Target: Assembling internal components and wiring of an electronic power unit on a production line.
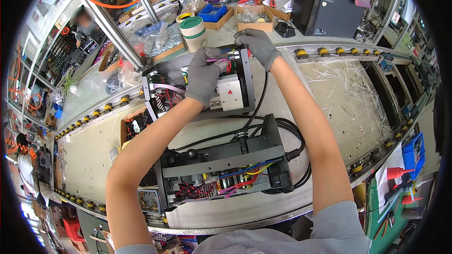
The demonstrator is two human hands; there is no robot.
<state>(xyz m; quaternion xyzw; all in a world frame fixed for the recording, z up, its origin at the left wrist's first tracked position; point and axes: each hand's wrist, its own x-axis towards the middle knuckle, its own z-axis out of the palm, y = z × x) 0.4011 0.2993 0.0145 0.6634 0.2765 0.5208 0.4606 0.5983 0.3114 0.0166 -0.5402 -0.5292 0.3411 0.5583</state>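
Observation:
Both my hands wear grey gloves and work at the far open metal chassis [249,82], which holds circuit boards, wires and a silver box with a red triangle mark. My left hand [205,75] reaches inside it, fingers curled at the purple and red wires [228,64]. My right hand [259,47] is at the chassis's far right corner, fingertips pressed together; what is between them is hidden. A black cable [262,96] runs down from beneath this hand. Nearer to me lies a second open chassis [221,167] with colored wires and a ribbed metal heat sink.
Black cable loops [301,136] lie right of the near chassis. Behind stand a white-and-green cup [193,33], a cardboard box of small parts [254,19] and a black cabinet [329,7]. White sticks [343,89] litter the right board. A parts tray [149,201] sits front left.

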